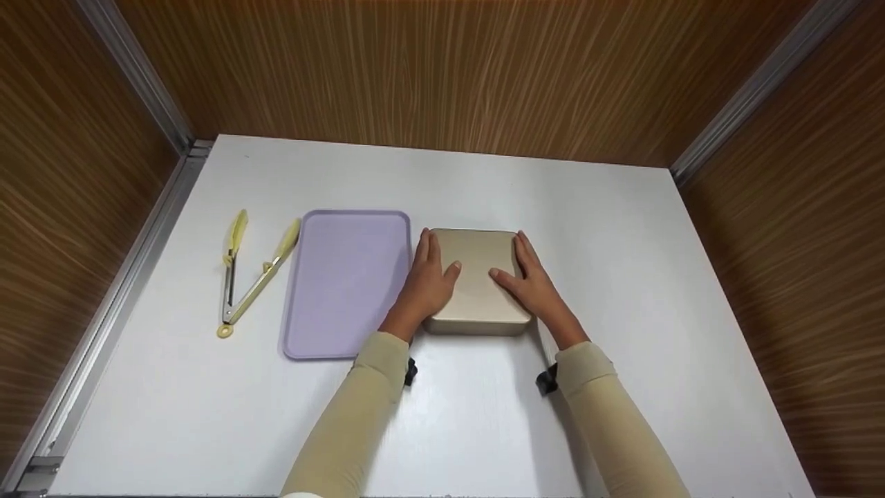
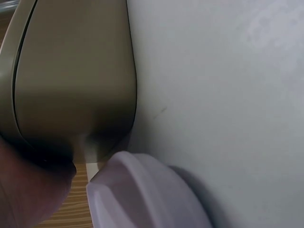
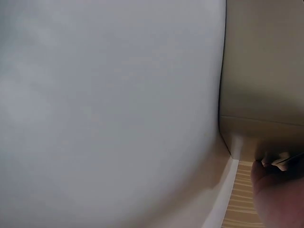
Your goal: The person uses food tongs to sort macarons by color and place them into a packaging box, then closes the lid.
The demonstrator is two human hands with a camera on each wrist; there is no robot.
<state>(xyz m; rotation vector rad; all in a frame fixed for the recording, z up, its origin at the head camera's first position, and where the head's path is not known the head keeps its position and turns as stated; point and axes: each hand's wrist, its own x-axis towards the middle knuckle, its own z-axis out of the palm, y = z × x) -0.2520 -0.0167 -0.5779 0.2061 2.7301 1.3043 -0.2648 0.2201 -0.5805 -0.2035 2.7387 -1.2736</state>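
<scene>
A flat gold box (image 1: 477, 294) with rounded corners stands on the white table between both hands. In the left wrist view a thin seam runs along the box's side (image 2: 76, 61) near its top. My left hand (image 1: 430, 285) holds the box's left edge, its thumb on the top and its fingers along the side. My right hand (image 1: 534, 285) grips the opposite edge in the same way. In the right wrist view, fingers (image 3: 278, 194) show at the far end of the box. Close by the left hand lies a purple tray (image 1: 346, 283).
Left of the tray, spread tongs (image 1: 231, 315) with yellow tips lie on the table (image 1: 622, 277). Wood-grain panels (image 1: 429, 76) stand at the back and on both sides. The tray's rim (image 2: 147, 190) rises near the box in the left wrist view.
</scene>
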